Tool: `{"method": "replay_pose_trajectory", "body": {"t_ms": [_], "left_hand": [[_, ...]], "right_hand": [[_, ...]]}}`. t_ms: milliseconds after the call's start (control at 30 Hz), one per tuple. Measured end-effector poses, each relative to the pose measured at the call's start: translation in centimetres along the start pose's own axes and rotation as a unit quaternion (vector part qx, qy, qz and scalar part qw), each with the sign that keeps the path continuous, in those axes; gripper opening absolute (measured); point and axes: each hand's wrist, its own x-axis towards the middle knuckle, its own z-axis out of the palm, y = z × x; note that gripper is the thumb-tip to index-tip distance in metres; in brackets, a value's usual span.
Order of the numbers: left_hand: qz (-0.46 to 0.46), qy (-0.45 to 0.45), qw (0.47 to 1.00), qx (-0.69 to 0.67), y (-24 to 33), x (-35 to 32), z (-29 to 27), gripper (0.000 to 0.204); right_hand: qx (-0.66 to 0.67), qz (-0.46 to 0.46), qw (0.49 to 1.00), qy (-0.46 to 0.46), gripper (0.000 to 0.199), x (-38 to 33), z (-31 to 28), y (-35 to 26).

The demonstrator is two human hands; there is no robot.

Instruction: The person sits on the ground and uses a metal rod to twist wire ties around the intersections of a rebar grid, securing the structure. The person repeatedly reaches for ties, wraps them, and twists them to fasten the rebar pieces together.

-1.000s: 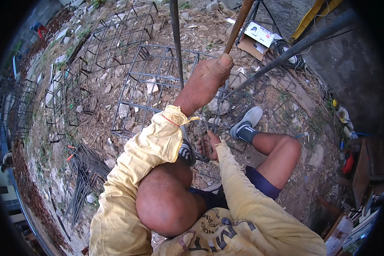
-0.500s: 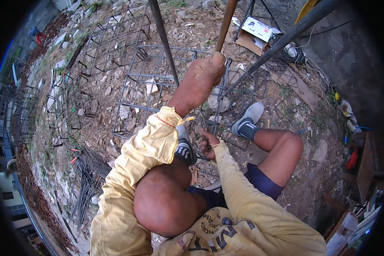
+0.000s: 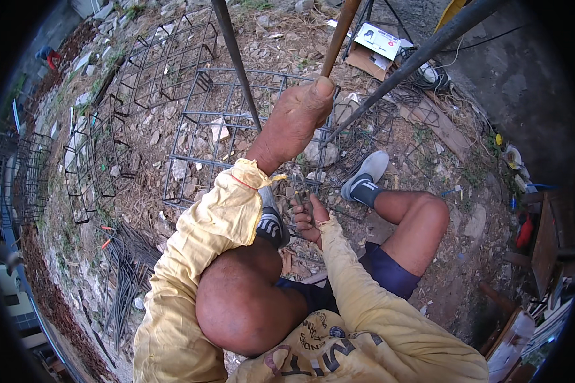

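Gripping rusty rod in left hand, pliers clenched in right hand; we judge rebar cage at feet part-tied, joints left.

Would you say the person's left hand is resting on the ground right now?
No, the left hand is raised and wrapped around a brown wooden handle, well above the rebar cage lying on the ground.

- Daylight is falling on bare dirt ground, littered with stones and dry grass.
- Welded rebar cages are lying across it, with loose rebar bundles beside them.
- An open cardboard box is sitting near dark pavement.
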Motion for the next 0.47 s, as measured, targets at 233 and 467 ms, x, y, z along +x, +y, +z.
{"method": "replay_pose_trajectory", "body": {"t_ms": [233,467], "left_hand": [[-0.003,-0.006,1.0,-0.005,-0.3,0.4,0.1,0.059],[0.006,-0.002,0.999,-0.034,-0.1,0.1,-0.7,0.056]], "right_hand": [[-0.038,0.098,0.993,0.047,0.063,0.4,0.5,-1.4],[0.372,0.175,0.823,-0.393,0.07,1.5,-0.6,0.2]]}}
